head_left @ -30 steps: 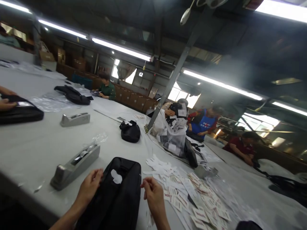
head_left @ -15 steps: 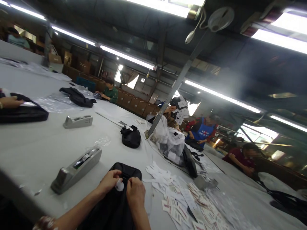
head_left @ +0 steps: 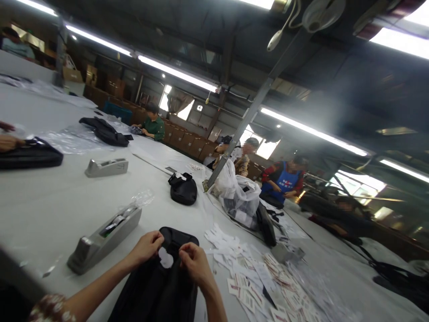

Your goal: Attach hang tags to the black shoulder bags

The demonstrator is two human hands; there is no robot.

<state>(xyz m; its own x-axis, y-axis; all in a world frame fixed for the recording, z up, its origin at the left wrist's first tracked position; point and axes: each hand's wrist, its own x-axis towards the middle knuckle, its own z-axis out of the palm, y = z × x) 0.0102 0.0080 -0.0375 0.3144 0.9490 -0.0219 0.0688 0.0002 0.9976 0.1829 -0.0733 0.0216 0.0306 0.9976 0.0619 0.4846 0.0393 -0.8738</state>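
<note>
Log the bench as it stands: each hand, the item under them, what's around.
Left hand: at the black bag, left of its white tag; grip unclear
Right hand: over the bag, right of the tag; grip unclear
Left side: near tape dispenser, far tape dispenser
Ahead: small black pouch
Right side: loose printed cards, white paper strips

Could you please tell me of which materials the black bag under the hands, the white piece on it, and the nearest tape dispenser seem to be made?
Black bag: probably synthetic fabric or imitation leather; faint sheen, soft folds.
White piece: likely paper or thin card; it looks matt and flat.
Nearest tape dispenser: perhaps hard plastic; smooth grey, rigid-looking body, though painted metal is possible.
</note>
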